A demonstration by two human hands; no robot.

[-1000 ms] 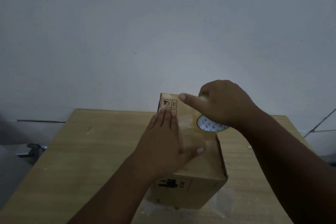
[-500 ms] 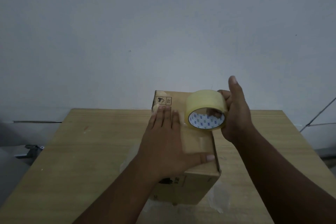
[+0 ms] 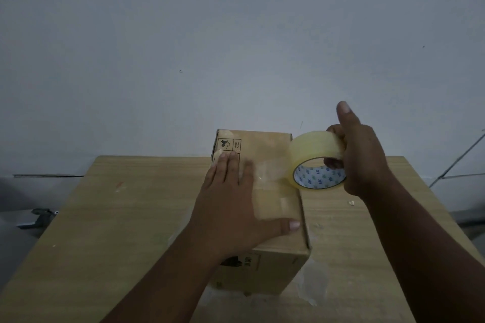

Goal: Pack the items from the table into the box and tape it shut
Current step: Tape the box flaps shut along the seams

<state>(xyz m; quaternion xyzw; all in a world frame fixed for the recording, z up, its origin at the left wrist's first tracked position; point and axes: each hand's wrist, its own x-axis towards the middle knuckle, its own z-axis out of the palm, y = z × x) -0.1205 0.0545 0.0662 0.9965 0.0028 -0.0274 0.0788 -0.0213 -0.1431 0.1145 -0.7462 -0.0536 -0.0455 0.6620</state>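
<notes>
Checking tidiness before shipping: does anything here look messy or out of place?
Crumpled clear film lies on the table by the near right corner of the box, and a small pale scrap lies farther right; both look like litter.

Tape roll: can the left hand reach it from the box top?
Probably yes. The left hand lies flat on the box, the tape roll hangs at the box's right edge, and nothing solid stands between them; the right hand grips its far side.
</notes>
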